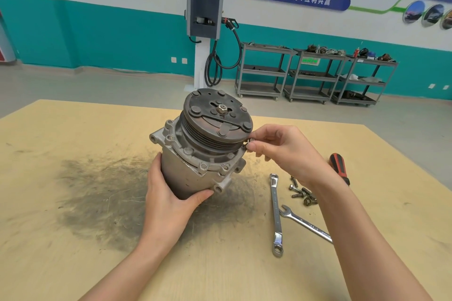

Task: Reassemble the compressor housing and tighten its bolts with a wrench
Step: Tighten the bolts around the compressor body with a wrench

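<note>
The grey compressor point(195, 154) stands tilted on the wooden table point(73, 178), its dark pulley and clutch plate point(216, 115) facing up. My left hand point(171, 193) grips the lower housing body. My right hand point(281, 151) pinches a bolt point(249, 142) at the housing flange on the right side, just under the pulley's edge. Several loose bolts point(302, 192) lie on the table to the right. Two wrenches lie nearby: a ring wrench point(276, 215) and an open-end wrench point(303, 223).
A screwdriver with a red and black handle point(338, 166) lies behind my right wrist. A dark grease smear point(102, 193) covers the table left of the compressor. Grey carts point(313, 73) and a charging post point(204, 32) stand by the far wall.
</note>
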Tool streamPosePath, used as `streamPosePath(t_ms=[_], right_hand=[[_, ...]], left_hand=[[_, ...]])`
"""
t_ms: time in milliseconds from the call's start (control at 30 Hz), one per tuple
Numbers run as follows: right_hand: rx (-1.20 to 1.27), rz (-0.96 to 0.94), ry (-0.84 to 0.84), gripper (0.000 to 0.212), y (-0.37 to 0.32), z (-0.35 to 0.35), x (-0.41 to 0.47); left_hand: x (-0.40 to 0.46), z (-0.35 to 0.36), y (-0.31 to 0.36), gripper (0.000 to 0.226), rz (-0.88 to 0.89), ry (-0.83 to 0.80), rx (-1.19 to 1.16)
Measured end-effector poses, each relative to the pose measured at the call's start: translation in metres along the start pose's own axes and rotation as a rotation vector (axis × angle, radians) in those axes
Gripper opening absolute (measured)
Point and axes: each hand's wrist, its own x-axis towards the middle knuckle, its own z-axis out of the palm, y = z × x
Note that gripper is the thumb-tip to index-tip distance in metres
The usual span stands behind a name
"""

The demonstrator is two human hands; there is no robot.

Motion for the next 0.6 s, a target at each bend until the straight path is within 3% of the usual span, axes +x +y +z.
streamPosePath(t_ms=[433,600], right_hand=[[-0.192,-0.108,0.037,0.015,0.005,0.003,0.003],[-0.436,-0.17,0.149,0.014,0.004,0.014,0.003]], left_hand=[[-0.001,-0.001,0.002,0.118,-0.015,-0.001,0.014],[0.0,-0.002,0.003,0.118,-0.029,-0.007,0.014]])
